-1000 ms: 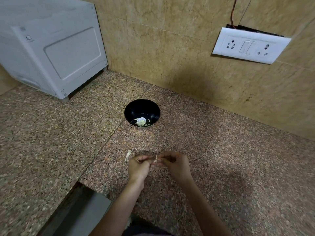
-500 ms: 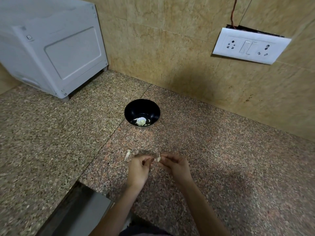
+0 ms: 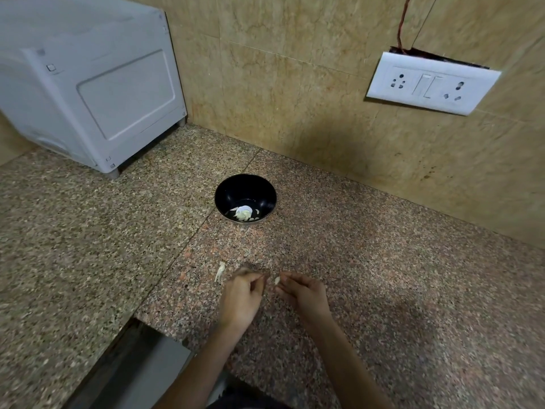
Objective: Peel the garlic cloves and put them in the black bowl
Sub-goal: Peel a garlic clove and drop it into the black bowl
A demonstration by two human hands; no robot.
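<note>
Head view: right hand (image 3: 305, 296) pinches a small pale garlic clove (image 3: 277, 280) at its fingertips; left hand (image 3: 241, 298) has curled fingers, contents unclear. The round black bowl (image 3: 244, 187) sits straight ahead beyond both hands, well apart.

Counter: I see speckled granite countertop (image 3: 413, 290) across the lower view, greyer toward 9 o'clock, pinker toward 4 o'clock.
Seam: a thin joint line (image 3: 182, 246) runs diagonally through the slab left of centre.
Appliance: white boxy appliance (image 3: 88, 93) at 10 o'clock, standing on short feet, back panel facing me.
Wall: tan tiled wall (image 3: 295, 84) from 12 to 3 o'clock.
Switch panel: white switchboard (image 3: 432, 84) at 2 o'clock, tilted off the wall, two sockets and two switches.
Wire: red wire (image 3: 401, 22) rising from the panel's top edge.
Recess: grey opening (image 3: 141, 370) at 7 o'clock, contents unclear.
</note>
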